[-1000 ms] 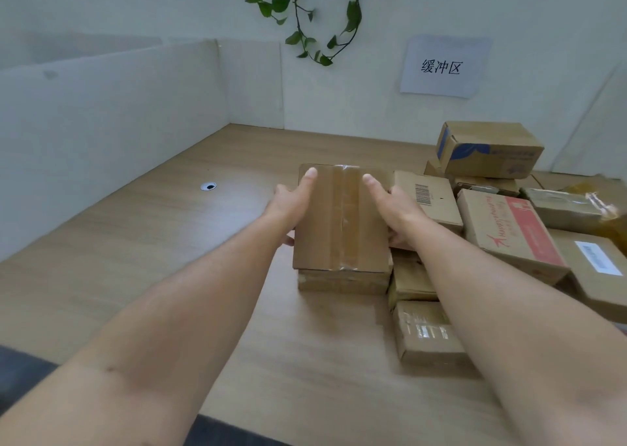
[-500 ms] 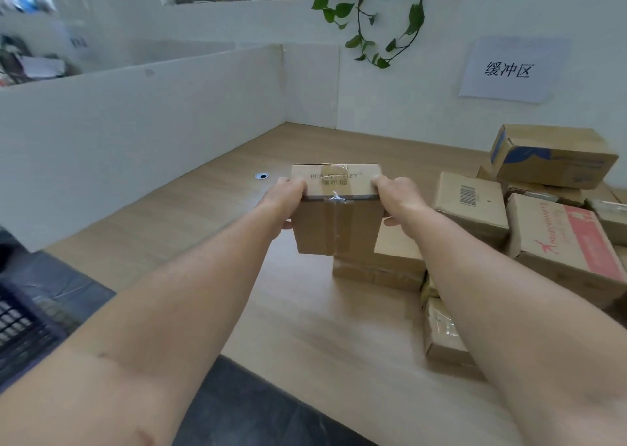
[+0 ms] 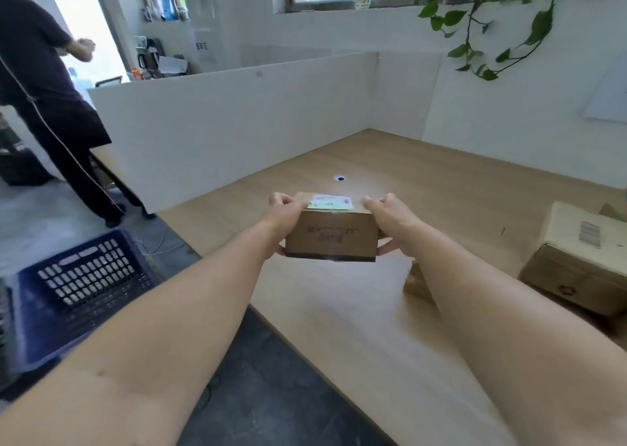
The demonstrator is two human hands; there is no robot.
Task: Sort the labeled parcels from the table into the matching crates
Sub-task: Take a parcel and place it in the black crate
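You hold a cardboard parcel (image 3: pixel 334 238) in the air above the wooden surface (image 3: pixel 339 326). Left hand (image 3: pixel 283 221) grips its left end, right hand (image 3: pixel 390 221) grips its right end, fingers curled over the top. White shipping label (image 3: pixel 330 203) faces up. Dark blue slotted crate (image 3: pixel 78 293) on the floor at your left. Barcoded box (image 3: pixel 576 259) lies on the surface at right.

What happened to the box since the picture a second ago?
The cardboard parcel was lifted off the stack and tipped so its white label faces up, then carried left toward the blue crate. The left hand and right hand still grip its ends; the barcoded box stays on the table.
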